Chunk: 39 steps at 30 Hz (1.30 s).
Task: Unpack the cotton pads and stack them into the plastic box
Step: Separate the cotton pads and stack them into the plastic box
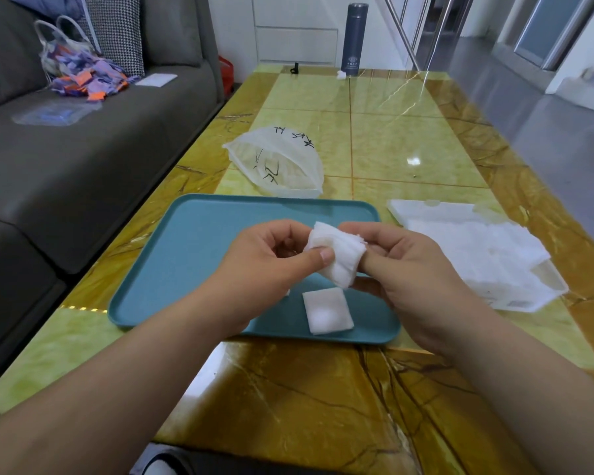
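Observation:
Above the teal tray [192,241], my left hand [264,265] and my right hand [412,275] both pinch a small stack of white cotton pads [336,255], held tilted. The left thumb presses on the stack's near face; the right fingers grip its right edge. Another small pile of square cotton pads [327,310] lies flat on the tray just below the hands. To the right of the tray, the clear plastic box [474,248] lies on the table with white pads inside; its flap is open.
A crumpled translucent bag with black writing [282,162] lies beyond the tray. A dark flask [353,39] stands at the table's far end. A grey sofa [66,159] with a bag of coloured scraps runs along the left edge of the table.

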{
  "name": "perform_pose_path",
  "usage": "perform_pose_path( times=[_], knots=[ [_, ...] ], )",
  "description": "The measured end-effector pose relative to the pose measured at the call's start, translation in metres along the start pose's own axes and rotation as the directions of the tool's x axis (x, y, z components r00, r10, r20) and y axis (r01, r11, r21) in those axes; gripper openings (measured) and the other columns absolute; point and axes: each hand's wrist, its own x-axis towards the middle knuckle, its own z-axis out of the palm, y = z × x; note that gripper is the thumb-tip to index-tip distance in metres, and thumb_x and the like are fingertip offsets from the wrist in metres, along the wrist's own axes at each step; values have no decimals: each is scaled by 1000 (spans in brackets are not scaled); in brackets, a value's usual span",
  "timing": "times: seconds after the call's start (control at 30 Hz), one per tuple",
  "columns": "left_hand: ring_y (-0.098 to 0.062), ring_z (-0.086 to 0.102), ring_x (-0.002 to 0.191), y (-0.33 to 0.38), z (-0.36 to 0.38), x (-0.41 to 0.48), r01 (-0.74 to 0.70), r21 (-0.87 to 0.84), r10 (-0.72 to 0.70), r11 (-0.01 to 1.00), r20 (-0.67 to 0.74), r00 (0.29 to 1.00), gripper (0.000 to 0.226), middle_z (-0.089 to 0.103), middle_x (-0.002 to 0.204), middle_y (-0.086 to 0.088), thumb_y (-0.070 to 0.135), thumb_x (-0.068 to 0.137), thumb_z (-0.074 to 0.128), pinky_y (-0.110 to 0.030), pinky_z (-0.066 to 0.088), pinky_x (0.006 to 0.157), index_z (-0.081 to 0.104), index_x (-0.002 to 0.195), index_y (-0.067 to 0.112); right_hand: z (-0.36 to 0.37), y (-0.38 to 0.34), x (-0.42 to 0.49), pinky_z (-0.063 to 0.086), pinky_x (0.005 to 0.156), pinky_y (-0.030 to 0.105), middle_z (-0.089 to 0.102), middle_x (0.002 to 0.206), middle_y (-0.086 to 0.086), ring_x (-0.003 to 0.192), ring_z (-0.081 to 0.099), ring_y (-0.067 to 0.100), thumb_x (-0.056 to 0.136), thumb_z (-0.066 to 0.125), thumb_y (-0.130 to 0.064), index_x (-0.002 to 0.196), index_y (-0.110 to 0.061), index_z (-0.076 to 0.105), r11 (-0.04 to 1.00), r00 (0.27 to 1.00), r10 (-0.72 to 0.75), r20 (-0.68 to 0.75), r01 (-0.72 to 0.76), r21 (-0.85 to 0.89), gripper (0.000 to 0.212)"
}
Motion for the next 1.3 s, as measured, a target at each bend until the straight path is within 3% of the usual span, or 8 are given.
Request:
perform_pose_path(
  times=[0.13, 0.27, 0.5, 0.73, 0.8, 0.93, 1.0, 1.3],
  knots=[
    [-8, 54, 63, -5, 1, 4, -14, 110, 24, 994, -90, 996, 18, 64, 75, -2, 26, 83, 85, -24, 48, 55, 73, 96, 21, -2, -3, -3, 63, 88, 32, 80, 103, 4, 102, 76, 22, 80, 75, 2, 122, -15, 72, 1000, 996, -11, 92, 11, 7, 45],
    [-4, 55, 61, -13, 4, 8, 0, 225, -3, 974, 10, 1000, 45, 63, 74, 3, 30, 84, 84, -23, 46, 61, 63, 124, 35, -1, 5, -5, 58, 94, 25, 77, 113, -5, 105, 74, 9, 91, 74, -1, 123, -24, 69, 950, 996, -69, 50, 81, -300, 40],
    [-4, 50, 54, -21, 8, 15, -8, 366, 0, 931, 23, 1000, 9, 68, 70, -6, 26, 88, 80, -16, 39, 51, 76, 95, 22, 7, 26, 10, 40, 115, 25, 56, 148, -4, 137, 52, 11, 99, 53, 3, 148, -23, 52, 875, 995, -51, -85, 4, -484, 56],
    [-2, 55, 60, -22, 16, 16, -91, 479, 56, 873, 87, 995, 8, 70, 76, 1, 26, 89, 77, -20, 45, 60, 73, 96, 26, 18, 25, 8, 34, 94, 8, 43, 158, -5, 144, 42, 11, 96, 49, 5, 161, -28, 33, 886, 999, 15, -41, -33, -462, 75],
    [1, 56, 62, -20, 14, 17, -85, 515, 48, 853, 85, 995, 19, 68, 80, 9, 27, 89, 77, -16, 42, 62, 71, 107, 30, 14, 25, 10, 39, 85, 3, 54, 145, -3, 133, 53, 13, 96, 53, 4, 156, -25, 43, 865, 996, -46, -72, 4, -502, 67],
    [1, 60, 81, -18, 11, 12, -32, 669, -71, 743, 126, 989, 84, 64, 103, 21, 45, 78, 84, -20, 47, 75, 44, 150, 34, 6, 21, 9, 44, 105, 21, 60, 140, -5, 124, 58, 13, 97, 61, -5, 145, -23, 56, 813, 974, -152, -167, 27, -582, 51],
    [2, 58, 81, -15, 13, 8, -41, 709, -113, 704, 169, 979, 90, 62, 108, 20, 44, 77, 85, -18, 47, 71, 39, 154, 34, 4, 21, 8, 43, 108, 24, 61, 140, -4, 125, 58, 14, 97, 62, -6, 143, -22, 57, 811, 968, -162, -192, 20, -584, 49],
    [-6, 59, 68, -4, 4, -2, -21, 686, -187, 727, 227, 956, 5, 66, 78, 7, 26, 86, 73, -17, 43, 54, 69, 89, 24, 6, 22, 7, 48, 104, 29, 67, 126, -3, 113, 63, 14, 94, 68, -13, 133, -20, 65, 765, 979, -138, -151, 9, -643, 40]
  ],
)
